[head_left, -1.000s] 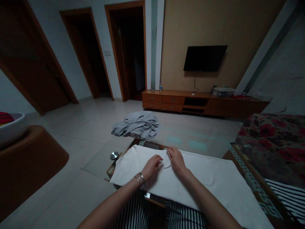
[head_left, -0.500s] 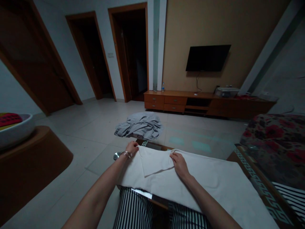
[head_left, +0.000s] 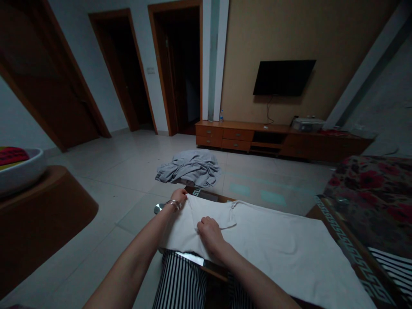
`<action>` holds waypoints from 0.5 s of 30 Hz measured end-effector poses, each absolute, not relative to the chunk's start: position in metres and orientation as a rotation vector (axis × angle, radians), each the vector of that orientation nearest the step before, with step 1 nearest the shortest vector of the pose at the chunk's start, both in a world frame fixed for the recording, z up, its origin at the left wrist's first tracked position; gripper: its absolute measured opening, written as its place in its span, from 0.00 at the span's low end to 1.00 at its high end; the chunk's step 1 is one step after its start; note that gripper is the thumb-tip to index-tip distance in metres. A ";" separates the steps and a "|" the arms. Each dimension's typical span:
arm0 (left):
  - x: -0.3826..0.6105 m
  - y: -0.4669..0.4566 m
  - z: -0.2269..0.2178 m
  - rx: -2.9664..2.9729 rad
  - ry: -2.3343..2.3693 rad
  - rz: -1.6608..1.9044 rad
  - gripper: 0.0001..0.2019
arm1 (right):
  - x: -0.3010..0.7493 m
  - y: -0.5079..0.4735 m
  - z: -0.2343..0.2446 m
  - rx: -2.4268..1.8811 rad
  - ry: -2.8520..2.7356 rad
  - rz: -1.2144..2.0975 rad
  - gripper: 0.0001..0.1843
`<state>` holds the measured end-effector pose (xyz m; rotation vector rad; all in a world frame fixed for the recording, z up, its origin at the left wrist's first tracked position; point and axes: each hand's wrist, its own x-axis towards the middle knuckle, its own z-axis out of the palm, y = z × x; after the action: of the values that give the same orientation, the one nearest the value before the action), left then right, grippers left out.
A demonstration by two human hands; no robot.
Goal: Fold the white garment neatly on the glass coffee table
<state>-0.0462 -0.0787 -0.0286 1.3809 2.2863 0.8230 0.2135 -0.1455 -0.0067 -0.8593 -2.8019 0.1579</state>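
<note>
A white garment (head_left: 277,244) lies spread over a low glass-topped table (head_left: 325,206) in front of me. Its left part is folded over into a flap (head_left: 212,211). My left hand (head_left: 179,197), with bracelets at the wrist, grips the far left corner of the cloth. My right hand (head_left: 209,231) is closed on the near corner of the folded flap, pressing it onto the cloth. Black-and-white striped fabric (head_left: 183,283) shows below the table's near edge.
A crumpled grey garment (head_left: 189,168) lies on the tiled floor beyond the table. A floral-covered seat (head_left: 373,193) stands at the right, a brown seat (head_left: 38,206) with a white bowl (head_left: 19,169) at the left. A low wooden cabinet (head_left: 277,139) and a wall television (head_left: 283,77) are at the back.
My left hand moved out to the cloth's far left corner and folded the left part over. My right hand then slid from the collar area to the flap's near corner.
</note>
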 end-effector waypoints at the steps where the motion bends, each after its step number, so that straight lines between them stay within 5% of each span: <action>1: -0.047 -0.079 -0.030 1.377 2.314 0.810 0.08 | 0.214 -0.144 -0.006 -0.855 -2.787 0.153 0.05; 15: -0.043 -0.079 -0.026 1.465 2.481 0.597 0.07 | 0.259 -0.131 0.005 -0.720 -2.726 0.368 0.09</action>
<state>-0.0434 -0.0786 -0.0258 1.4654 2.4807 0.5966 0.2588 -0.1314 0.0046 -0.7205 -2.7261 0.3681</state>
